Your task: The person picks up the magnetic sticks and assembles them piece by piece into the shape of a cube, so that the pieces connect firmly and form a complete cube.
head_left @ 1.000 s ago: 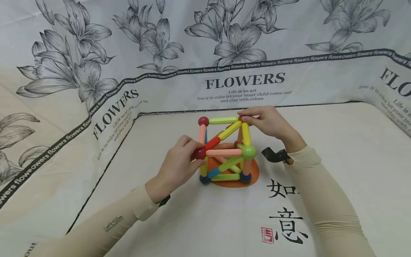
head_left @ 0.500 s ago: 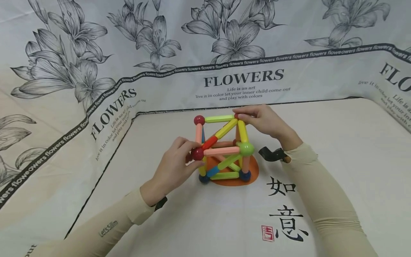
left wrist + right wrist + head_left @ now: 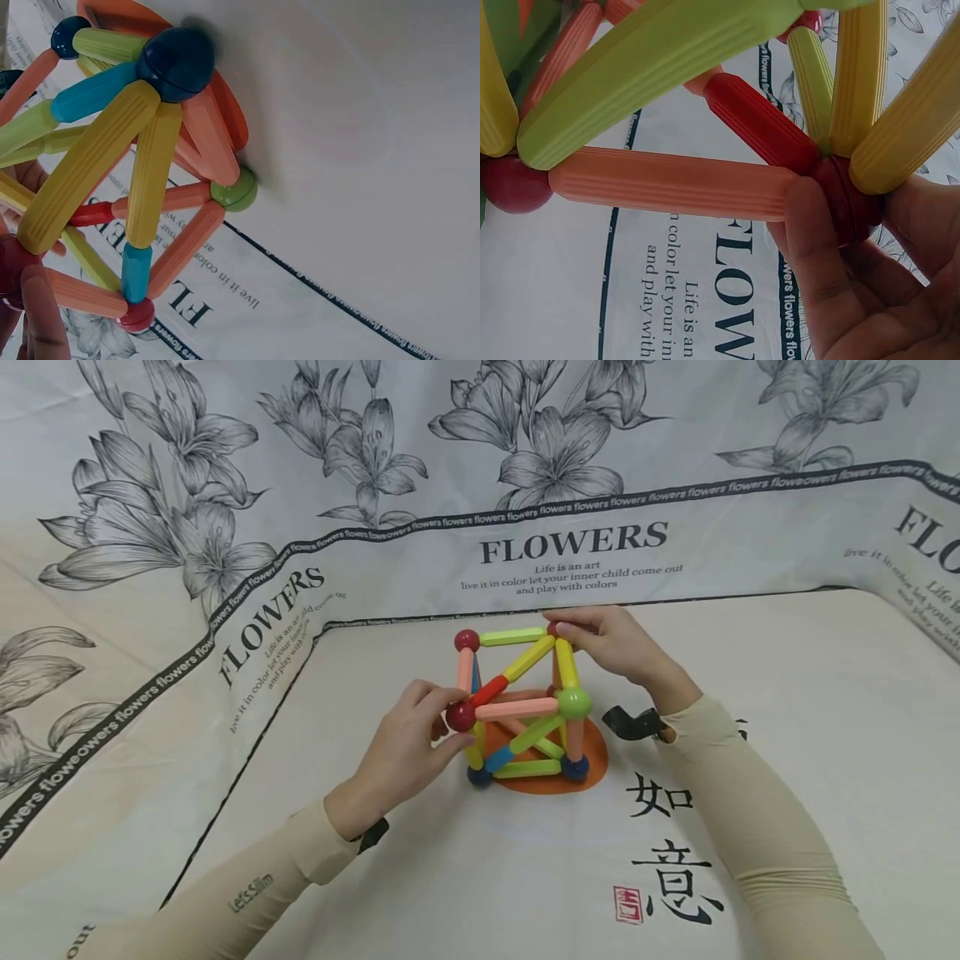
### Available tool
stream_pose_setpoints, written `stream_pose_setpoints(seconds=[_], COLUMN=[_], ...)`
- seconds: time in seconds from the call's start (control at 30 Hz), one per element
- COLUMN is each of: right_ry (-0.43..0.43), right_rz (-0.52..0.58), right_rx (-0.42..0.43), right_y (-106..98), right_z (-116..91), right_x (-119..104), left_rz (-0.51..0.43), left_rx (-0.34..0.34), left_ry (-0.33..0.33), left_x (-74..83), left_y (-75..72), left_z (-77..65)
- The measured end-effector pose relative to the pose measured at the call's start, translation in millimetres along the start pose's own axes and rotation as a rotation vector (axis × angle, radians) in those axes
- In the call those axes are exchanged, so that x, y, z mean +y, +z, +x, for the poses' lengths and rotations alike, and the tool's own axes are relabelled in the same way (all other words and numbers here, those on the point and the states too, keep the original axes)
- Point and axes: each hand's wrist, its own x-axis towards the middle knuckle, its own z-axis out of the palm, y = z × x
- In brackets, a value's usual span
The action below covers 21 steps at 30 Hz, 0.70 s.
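Observation:
A box-shaped frame of coloured rods and balls, like a magnetic stick toy, stands on the cloth; its front rod [image 3: 517, 709] is pink. With thumb and fingers my left hand [image 3: 405, 752] pinches the dark red ball [image 3: 461, 717] at the near upper left corner. At the far upper right corner, my right hand [image 3: 618, 643] holds another red ball [image 3: 845, 199] between thumb and fingers. A green ball [image 3: 574, 703] marks the near upper right corner, and dark blue balls [image 3: 177, 64] sit at the lower corners. In the head view the fingers partly cover both held balls.
Beneath the frame lies a flat orange oval [image 3: 596, 752]. Black Chinese characters [image 3: 678, 881] and a red seal are printed on the pale cloth [image 3: 487, 877]. Behind rises a flower-printed cloth [image 3: 555, 460]. A black strap piece [image 3: 633, 723] sticks out from the right wrist.
Both hands keep their hold on the frame's upper balls. The frame has shifted slightly left, the near upper edge tilting up a little; the head view moves slightly too.

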Motion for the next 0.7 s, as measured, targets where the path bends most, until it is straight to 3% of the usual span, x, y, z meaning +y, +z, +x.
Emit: stream_pose_setpoints(seconds=[0.7], right_ry=[-0.009], right_rz=[-0.041], right_rx=[-0.017], right_y=[-5.8], right_z=[-4.1], right_x=[-3.8], left_rz=[0.013], left_rx=[0.005], left_ry=[0.024], left_x=[3.7], left_y=[0.9], left_z=[-2.3])
